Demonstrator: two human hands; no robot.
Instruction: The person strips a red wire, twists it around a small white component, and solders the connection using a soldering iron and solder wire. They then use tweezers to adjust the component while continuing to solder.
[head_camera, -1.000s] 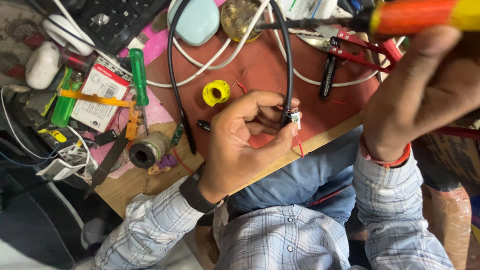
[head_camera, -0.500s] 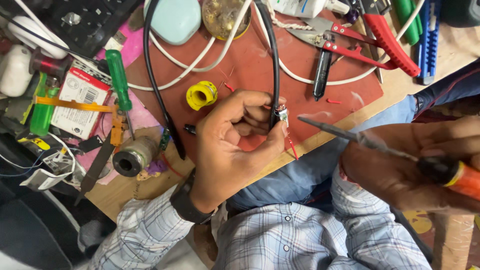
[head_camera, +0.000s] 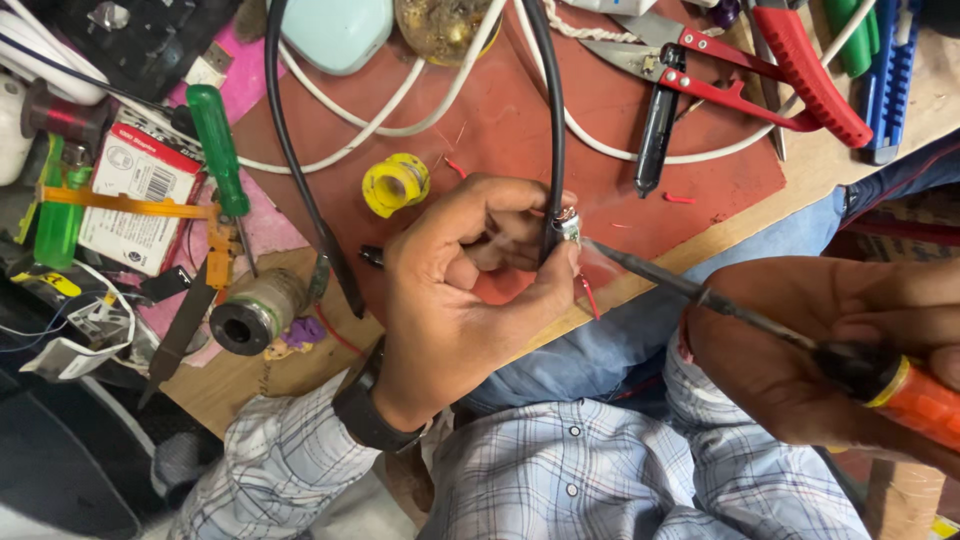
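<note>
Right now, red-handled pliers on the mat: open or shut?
Open. The red-handled pliers lie flat on the red mat, handles spread apart in a V.

two hands at work: one left hand (head_camera: 450, 300), one right hand (head_camera: 830, 350). one soldering iron (head_camera: 760, 320), one black cable (head_camera: 550, 120), one green-handled screwdriver (head_camera: 215, 140), one yellow tape roll (head_camera: 396, 184), one pair of red-handled snips (head_camera: 720, 80), one white cord (head_camera: 400, 125), one small printed box (head_camera: 135, 195).
</note>
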